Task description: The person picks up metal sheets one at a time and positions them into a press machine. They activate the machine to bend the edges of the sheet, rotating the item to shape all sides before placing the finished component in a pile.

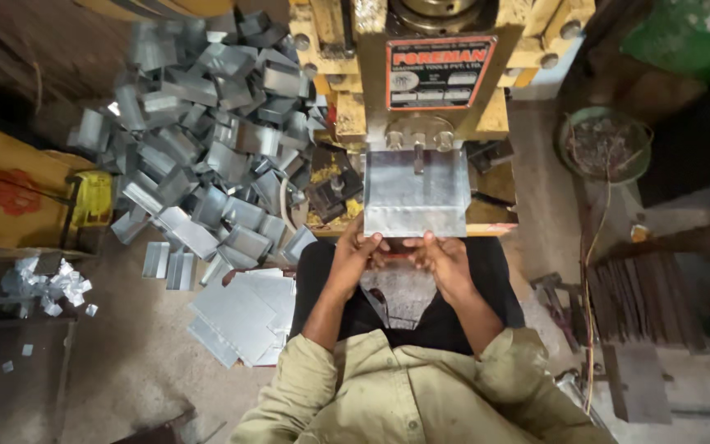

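At the top centre stands the yellow press [421, 74], its red-bordered plate facing the camera, with the bed just below it. Left of the press, a heap of bent parts [207, 123] spreads wide over the floor, grey folded pieces lying every way. Nearer the person, on the floor beside the left knee, lies a stack of flat sheets [244, 316]. Far left stands a yellow crate [18, 189], and to the right of the press a green bowl [606, 144] holds rusty scraps. On the press bed, under the ram, rests the sheet [417, 193], flat and square-on, its near edge overhanging toward the person. Left hand [359, 251] pinches that near edge at the left corner, fingers closed on the metal. Right hand [445, 255] grips the same edge just right of centre, fingers likewise closed on it, the two hands almost touching.
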The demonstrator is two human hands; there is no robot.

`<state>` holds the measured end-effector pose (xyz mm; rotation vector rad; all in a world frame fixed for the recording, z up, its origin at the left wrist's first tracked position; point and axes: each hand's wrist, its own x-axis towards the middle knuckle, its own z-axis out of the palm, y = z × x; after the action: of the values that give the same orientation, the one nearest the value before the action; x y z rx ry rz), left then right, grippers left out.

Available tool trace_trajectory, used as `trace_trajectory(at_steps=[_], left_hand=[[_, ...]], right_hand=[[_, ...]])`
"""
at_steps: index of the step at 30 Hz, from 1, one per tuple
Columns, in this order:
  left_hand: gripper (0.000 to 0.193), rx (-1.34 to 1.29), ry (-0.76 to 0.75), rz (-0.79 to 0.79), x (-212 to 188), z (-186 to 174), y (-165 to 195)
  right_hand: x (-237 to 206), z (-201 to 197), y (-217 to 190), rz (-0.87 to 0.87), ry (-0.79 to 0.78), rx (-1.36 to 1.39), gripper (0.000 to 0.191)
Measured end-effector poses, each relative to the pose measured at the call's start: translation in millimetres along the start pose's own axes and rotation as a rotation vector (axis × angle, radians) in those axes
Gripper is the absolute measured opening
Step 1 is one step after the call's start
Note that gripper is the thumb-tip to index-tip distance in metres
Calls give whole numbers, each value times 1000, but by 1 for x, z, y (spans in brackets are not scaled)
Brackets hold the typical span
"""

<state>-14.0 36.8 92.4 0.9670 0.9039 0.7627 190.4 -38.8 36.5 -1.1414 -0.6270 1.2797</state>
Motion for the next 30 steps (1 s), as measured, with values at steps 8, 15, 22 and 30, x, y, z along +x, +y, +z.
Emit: trace_trajectory(at_steps=[8, 15, 22, 30], left_hand=[[45, 103, -206, -106, -19, -4, -14], [54, 301, -276, 82, 20, 25, -8], [48, -556, -320, -341, 68, 62, -14], [32, -37, -218, -307, 0, -3, 21]], right_hand=[[-1, 7, -4, -32, 0, 28, 41], [-7, -5, -14, 2, 59, 112, 39], [-4, -35, -5, 94, 88, 233, 57], [-13, -47, -49, 123, -166, 622, 63]])
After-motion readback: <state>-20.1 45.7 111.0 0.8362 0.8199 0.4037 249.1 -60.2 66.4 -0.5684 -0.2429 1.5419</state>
